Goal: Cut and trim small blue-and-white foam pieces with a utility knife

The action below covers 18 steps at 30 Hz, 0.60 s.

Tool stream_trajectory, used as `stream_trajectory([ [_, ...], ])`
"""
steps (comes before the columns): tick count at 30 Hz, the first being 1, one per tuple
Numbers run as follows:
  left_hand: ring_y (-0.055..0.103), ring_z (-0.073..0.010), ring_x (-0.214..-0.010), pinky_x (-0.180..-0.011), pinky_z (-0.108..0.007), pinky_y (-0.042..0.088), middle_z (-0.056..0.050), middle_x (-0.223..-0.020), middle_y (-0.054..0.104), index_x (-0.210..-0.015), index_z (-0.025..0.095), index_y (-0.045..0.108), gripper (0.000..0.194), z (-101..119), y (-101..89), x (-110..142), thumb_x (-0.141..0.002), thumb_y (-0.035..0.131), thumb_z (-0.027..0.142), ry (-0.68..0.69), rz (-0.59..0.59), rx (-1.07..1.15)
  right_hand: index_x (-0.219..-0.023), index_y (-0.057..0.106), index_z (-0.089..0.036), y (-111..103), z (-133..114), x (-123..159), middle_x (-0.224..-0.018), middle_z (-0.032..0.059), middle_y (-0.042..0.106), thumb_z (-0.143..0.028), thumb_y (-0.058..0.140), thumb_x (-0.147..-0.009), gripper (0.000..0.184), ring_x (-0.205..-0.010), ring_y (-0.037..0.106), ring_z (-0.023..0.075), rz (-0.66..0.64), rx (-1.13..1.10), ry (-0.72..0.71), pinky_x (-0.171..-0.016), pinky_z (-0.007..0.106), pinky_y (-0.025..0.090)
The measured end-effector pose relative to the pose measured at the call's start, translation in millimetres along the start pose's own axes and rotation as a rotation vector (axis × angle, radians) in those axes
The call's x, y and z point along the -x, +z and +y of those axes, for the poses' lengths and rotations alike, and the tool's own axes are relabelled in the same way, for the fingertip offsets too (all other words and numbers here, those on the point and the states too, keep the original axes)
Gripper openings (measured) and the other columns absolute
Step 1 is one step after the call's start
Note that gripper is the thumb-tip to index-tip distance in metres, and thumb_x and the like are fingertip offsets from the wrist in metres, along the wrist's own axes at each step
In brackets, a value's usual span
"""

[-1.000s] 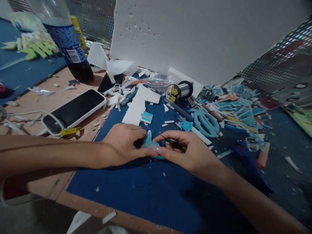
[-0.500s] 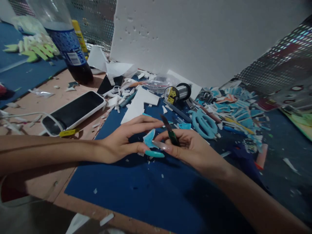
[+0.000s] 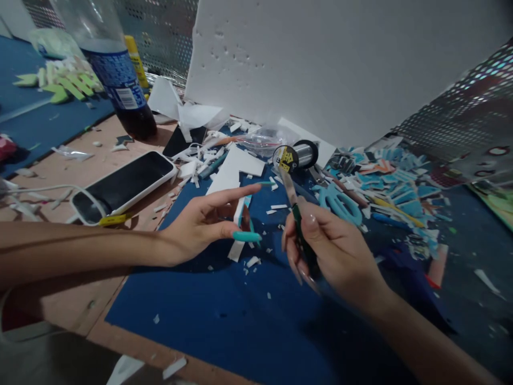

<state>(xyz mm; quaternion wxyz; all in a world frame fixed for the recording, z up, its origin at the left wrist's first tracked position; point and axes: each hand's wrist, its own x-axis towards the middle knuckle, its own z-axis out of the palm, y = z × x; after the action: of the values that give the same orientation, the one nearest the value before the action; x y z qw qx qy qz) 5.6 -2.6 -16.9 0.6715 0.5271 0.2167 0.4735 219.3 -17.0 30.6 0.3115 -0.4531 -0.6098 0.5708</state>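
Observation:
My left hand [image 3: 200,227], with long turquoise nails, has its index finger stretched out while its thumb and other fingers hold a small blue-and-white foam piece [image 3: 240,211], partly hidden by the fingers. To the right, my right hand [image 3: 328,246] is closed around the dark green handle of a craft knife [image 3: 302,230]. The blade points up and away, apart from the foam piece. Under both hands lies a blue mat [image 3: 192,315], with small white foam scraps [image 3: 253,262] scattered below my left fingers.
A phone [image 3: 126,184] and a cola bottle [image 3: 120,85] are on the left. Light blue scissors [image 3: 340,203], a wire spool [image 3: 294,156] and a heap of blue-white pieces [image 3: 401,187] sit beyond my right hand. A white foam board [image 3: 320,64] stands behind.
My right hand has drawn away rightward from the foam piece, and the knife has swung upright in a fuller grip. The piece has turned edge-on in my left hand.

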Motion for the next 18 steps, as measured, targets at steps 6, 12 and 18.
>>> stream_trajectory([
  [6, 0.067, -0.0073, -0.073, -0.069, -0.01, 0.056, 0.003, -0.08, 0.073, -0.094, 0.021, 0.076, 0.032, -1.2, 4.8, 1.2, -0.07, 0.076, 0.0, -0.099, 0.071, -0.004, -0.069, 0.051, -0.019, 4.3, 1.6, 1.9, -0.048, -0.0027, 0.055, -0.045, 0.043, -0.095, 0.038, -0.029, 0.038, 0.0047, -0.042, 0.078, 0.082, -0.03, 0.017, 0.03],
  [12, 0.067, -0.01, -0.084, -0.077, -0.014, 0.055, 0.001, -0.089, 0.072, -0.092, 0.022, 0.077, 0.034, -2.8, 4.2, -1.6, -0.068, 0.075, -0.001, 0.003, 0.077, -0.141, -0.069, 0.049, -0.02, 3.4, 9.2, 3.6, -0.041, -0.0059, 0.047, -0.042, 0.039, -0.097, 0.037, -0.031, 0.042, 0.0065, -0.078, 0.162, 0.09, -0.034, 0.018, 0.032],
  [18, 0.066, -0.0097, -0.084, -0.075, -0.013, 0.054, 0.001, -0.089, 0.071, -0.093, 0.023, 0.076, 0.033, -0.7, 4.3, -0.9, -0.07, 0.072, 0.0, 0.02, 0.06, -0.196, -0.067, 0.049, -0.02, 1.9, 10.7, 2.2, -0.04, -0.0071, 0.041, -0.044, 0.037, -0.097, 0.041, -0.035, 0.042, 0.0083, -0.081, 0.263, 0.06, -0.04, 0.021, 0.036],
])
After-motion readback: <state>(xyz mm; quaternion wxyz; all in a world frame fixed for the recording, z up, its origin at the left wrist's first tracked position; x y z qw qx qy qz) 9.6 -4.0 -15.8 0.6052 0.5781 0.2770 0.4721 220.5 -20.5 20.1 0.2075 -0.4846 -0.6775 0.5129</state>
